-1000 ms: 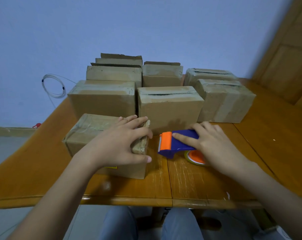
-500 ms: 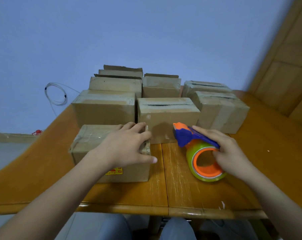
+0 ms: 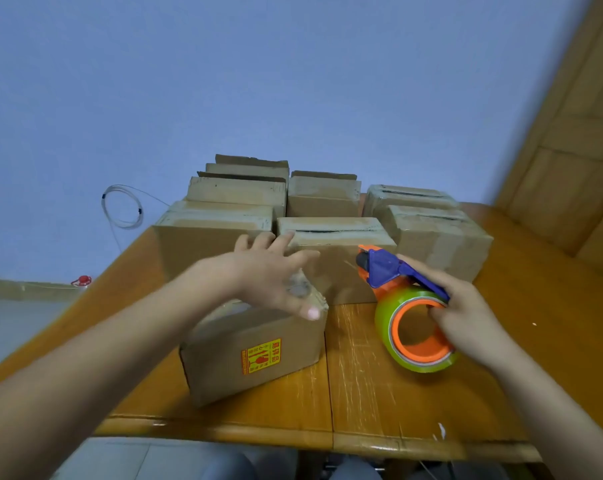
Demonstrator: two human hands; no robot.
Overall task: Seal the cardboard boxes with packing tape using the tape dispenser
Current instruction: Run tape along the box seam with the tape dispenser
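At the bench's (image 3: 362, 393) near edge, your right grip (image 3: 466, 317) clasps the tape dispenser (image 3: 386, 271); your left grip (image 3: 268, 278), spread open, sits over the near box (image 3: 251, 355).

The tape dispenser (image 3: 391, 271) is blue with an orange nose and core, and its tape roll (image 3: 388, 308) is translucent yellow-green. The nearest box (image 3: 223, 372) is plain brown cardboard with a yellow sticker (image 3: 261, 356) printed in red. At five o'clock the table (image 3: 379, 386) is orange-brown wood with pale scratches. At twelve o'clock the wall (image 3: 258, 81) is flat blue.
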